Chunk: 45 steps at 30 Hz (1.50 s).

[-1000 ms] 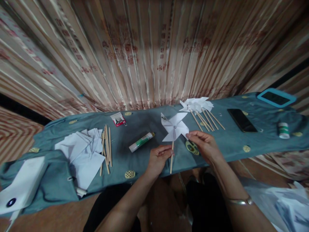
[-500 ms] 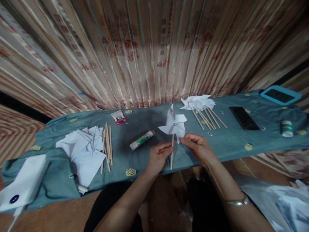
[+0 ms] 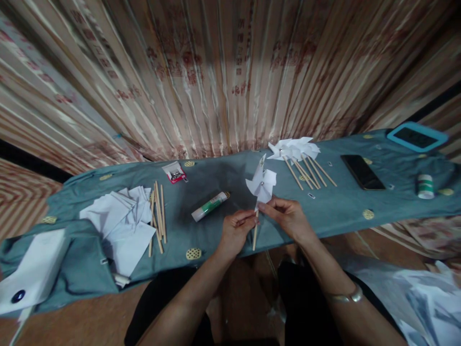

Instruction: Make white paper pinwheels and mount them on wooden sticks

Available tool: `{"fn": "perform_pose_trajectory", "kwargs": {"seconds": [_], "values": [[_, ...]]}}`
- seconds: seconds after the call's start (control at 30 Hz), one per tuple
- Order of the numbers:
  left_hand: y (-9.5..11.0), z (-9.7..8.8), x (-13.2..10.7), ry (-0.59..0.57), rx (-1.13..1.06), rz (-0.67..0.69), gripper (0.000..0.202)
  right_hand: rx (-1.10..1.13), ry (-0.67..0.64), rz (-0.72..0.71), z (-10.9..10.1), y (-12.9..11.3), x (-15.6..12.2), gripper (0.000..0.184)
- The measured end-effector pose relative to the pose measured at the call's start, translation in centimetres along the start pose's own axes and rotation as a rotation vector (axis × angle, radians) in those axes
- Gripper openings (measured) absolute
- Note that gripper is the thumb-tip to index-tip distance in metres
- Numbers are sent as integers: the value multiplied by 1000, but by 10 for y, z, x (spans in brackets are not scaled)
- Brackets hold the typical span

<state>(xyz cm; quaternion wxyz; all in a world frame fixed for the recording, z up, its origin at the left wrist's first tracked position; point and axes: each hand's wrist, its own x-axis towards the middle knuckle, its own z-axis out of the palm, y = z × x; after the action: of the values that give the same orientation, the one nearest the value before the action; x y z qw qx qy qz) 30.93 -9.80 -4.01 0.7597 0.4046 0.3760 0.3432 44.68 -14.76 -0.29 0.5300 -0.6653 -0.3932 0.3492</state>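
A white paper pinwheel [image 3: 265, 188] with a pin at its centre stands on a thin wooden stick [image 3: 255, 238] near the front edge of the table. My left hand [image 3: 235, 230] is closed around the stick, below the blades. With thumb and fingers, my right hand [image 3: 286, 215] pinches the lower blade of the pinwheel. A glue stick [image 3: 210, 206] with a green label lies left of the pinwheel. Behind and to the right, several finished pinwheels [image 3: 297, 148] lie overlapping, their sticks pointing toward me.
On the left lie white paper pieces [image 3: 124, 230], several loose wooden sticks [image 3: 163, 211] and a white power bank [image 3: 41, 266]. A small box of pins [image 3: 175, 173] sits at the back. To the right are a phone [image 3: 362, 172], a green-white roll [image 3: 426, 186] and a blue-framed tablet [image 3: 418, 137].
The pinwheel's blades have turned, and my right hand has shifted left toward the stick with a blade between its fingers. My left hand keeps its hold. The view has moved slightly.
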Motion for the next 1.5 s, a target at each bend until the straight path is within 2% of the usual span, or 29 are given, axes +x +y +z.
{"fn": "perform_pose_trajectory", "kwargs": {"seconds": [0.13,0.2,0.27,0.43,0.67,0.87,1.13,1.5], "values": [[3,-1,-2,3,-16,-16,27,-56,218,-20,-19,2,3,46],[4,0,-3,8,-25,-40,29,-59,373,-46,-30,3,6,42],[5,1,-5,-1,-39,-71,30,-40,446,-88,-37,4,11,35],[5,4,-8,-52,-59,-123,33,112,362,-64,-40,8,19,34],[7,3,-8,-70,-34,-108,35,210,310,-18,-33,9,21,26],[7,0,-6,-44,-44,-108,31,346,263,64,-30,5,19,27],[2,-4,-2,-23,-7,-63,26,416,193,185,-25,0,12,30],[0,-4,1,15,-36,-27,26,470,80,203,-11,-4,5,30]]}}
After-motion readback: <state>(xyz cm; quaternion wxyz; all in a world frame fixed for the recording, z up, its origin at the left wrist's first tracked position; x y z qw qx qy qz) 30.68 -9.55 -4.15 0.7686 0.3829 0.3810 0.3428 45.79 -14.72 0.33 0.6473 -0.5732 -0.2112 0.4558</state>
